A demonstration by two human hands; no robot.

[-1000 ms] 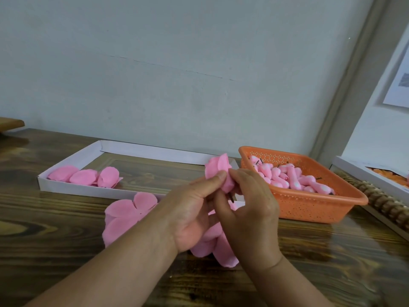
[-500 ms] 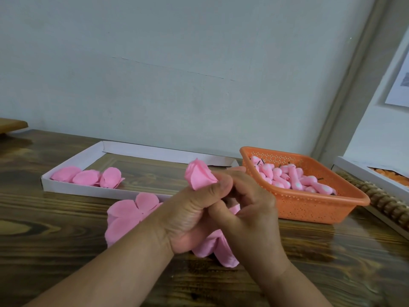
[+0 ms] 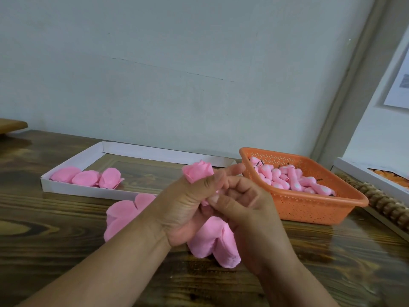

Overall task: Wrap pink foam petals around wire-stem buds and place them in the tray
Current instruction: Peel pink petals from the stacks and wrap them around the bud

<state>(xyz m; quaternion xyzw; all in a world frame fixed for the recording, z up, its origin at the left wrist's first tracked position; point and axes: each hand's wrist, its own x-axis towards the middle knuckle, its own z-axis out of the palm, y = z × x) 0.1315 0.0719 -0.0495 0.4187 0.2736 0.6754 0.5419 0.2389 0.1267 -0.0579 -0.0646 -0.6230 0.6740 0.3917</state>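
Dark wooden bench [image 3: 55, 235] stands against a pale wall, with both hands raised together above its middle. Left hand [image 3: 183, 209] has its grip clamped on the wrapped bud [image 3: 198, 173], thumb and fingers curled round the lower part, so the rolled pink head stands just above the grip and tilts a little to the left. Right hand [image 3: 243, 207] meets the left at the base of the bud, its fingers curled in against the foam there; the stem itself is hidden between the hands. Directly below the hands, loose pink foam petals [image 3: 212, 242] lie on the bench, partly covered by the wrists, and a further flat petal piece [image 3: 124, 213] lies just to their left. Behind that, a shallow white tray [image 3: 73, 188] holds three finished pink pieces [image 3: 86, 177] at its left end, well apart from the grip. To the right of the hands, an orange perforated basket [image 3: 309, 209] holds a heap of unwrapped pink buds [image 3: 287, 178] with dark wire stems. At the far right edge sits another white tray [image 3: 363, 176] with orange contents.
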